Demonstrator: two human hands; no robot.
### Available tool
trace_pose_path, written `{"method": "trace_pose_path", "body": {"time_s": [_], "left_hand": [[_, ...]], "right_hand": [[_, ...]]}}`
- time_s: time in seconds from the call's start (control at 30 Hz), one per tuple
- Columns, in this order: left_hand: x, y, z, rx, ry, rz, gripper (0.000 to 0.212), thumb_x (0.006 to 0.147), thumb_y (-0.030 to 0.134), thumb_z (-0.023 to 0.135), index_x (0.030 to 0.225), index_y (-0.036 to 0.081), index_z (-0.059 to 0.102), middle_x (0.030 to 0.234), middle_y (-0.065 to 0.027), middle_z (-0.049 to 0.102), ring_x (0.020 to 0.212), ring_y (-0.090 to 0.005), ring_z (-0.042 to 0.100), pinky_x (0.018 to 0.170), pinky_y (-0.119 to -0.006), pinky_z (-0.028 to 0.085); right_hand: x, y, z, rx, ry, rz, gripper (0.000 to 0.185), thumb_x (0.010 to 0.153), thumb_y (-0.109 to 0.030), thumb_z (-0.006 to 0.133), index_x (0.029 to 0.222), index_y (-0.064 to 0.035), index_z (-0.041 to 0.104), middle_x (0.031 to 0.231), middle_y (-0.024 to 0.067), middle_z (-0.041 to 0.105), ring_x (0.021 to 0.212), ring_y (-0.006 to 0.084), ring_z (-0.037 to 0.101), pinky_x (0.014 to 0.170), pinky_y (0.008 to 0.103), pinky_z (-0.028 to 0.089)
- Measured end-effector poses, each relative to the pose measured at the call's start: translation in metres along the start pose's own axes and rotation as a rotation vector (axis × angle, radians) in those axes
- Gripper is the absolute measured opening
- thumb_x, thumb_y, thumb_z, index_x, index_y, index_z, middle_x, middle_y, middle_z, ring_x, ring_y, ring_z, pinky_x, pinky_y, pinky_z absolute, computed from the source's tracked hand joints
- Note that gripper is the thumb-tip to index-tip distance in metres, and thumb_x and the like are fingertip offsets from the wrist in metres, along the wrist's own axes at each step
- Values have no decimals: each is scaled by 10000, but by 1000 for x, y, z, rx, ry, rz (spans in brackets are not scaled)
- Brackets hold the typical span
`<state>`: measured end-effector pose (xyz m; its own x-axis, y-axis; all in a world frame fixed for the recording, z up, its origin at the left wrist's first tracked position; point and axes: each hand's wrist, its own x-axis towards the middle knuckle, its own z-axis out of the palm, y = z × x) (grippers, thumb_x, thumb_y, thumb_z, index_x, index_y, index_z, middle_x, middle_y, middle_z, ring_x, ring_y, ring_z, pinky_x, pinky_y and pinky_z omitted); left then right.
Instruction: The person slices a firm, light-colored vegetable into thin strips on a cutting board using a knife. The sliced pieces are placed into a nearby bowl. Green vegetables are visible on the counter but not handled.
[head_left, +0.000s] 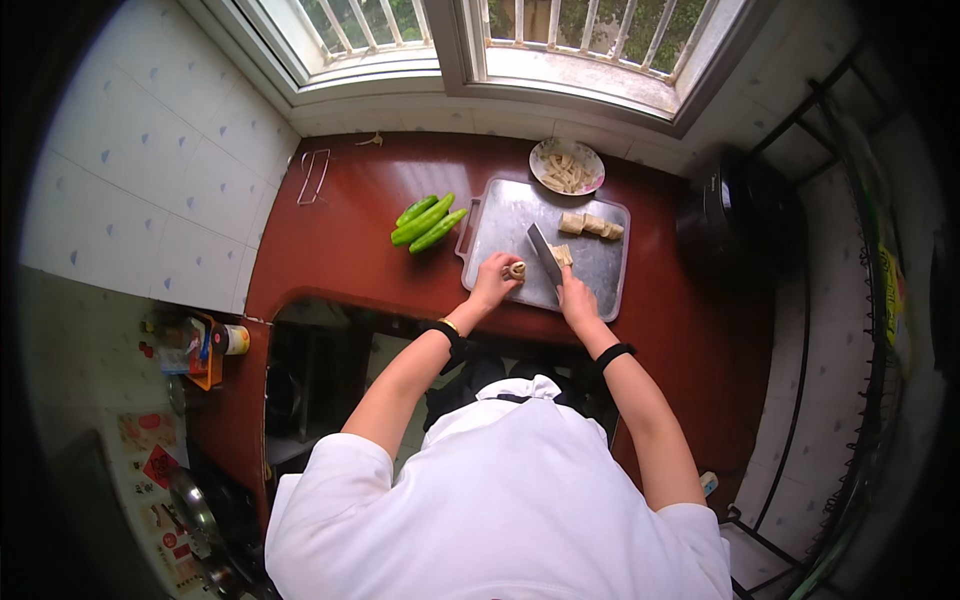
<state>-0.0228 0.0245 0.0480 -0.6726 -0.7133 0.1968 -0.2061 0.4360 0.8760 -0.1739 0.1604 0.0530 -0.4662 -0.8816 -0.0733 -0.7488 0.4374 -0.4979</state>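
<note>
My left hand grips a small pale rolled piece of food, perhaps tofu skin, at the near left of a metal-faced cutting board. A kitchen knife is in my right hand, its blade pointing away and to the left. Sliced pale strips lie against the right side of the blade. Farther back on the board is a row of pale rolls. Behind the board, a flowered bowl contains more strips. Several long green peppers lie left of the board.
A black rice cooker stands on the red countertop at right. At the back left is a wire holder. An orange basket and a jar sit left, with a pan nearer me. A black rack runs along the right.
</note>
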Motion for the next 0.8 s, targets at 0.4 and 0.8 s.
{"method": "trace_pose_path", "body": {"time_s": [0.4,0.8], "left_hand": [[-18,-18,-1,-254,-31,-159,414,691,71,775,994,12,500,949,-115,644,910,-196,643,798,-318,542],[-27,-21,2,-252,25,-122,330,743,42,732,1004,-19,539,988,-128,622,943,-204,632,776,-323,563]], "right_hand": [[-29,-59,-20,101,60,-81,250,885,-88,492,1115,-28,415,938,264,590,788,471,570,653,549,457],[-38,-72,-13,31,52,-140,195,896,-91,472,1074,-37,413,903,225,580,751,441,591,632,529,478]]}}
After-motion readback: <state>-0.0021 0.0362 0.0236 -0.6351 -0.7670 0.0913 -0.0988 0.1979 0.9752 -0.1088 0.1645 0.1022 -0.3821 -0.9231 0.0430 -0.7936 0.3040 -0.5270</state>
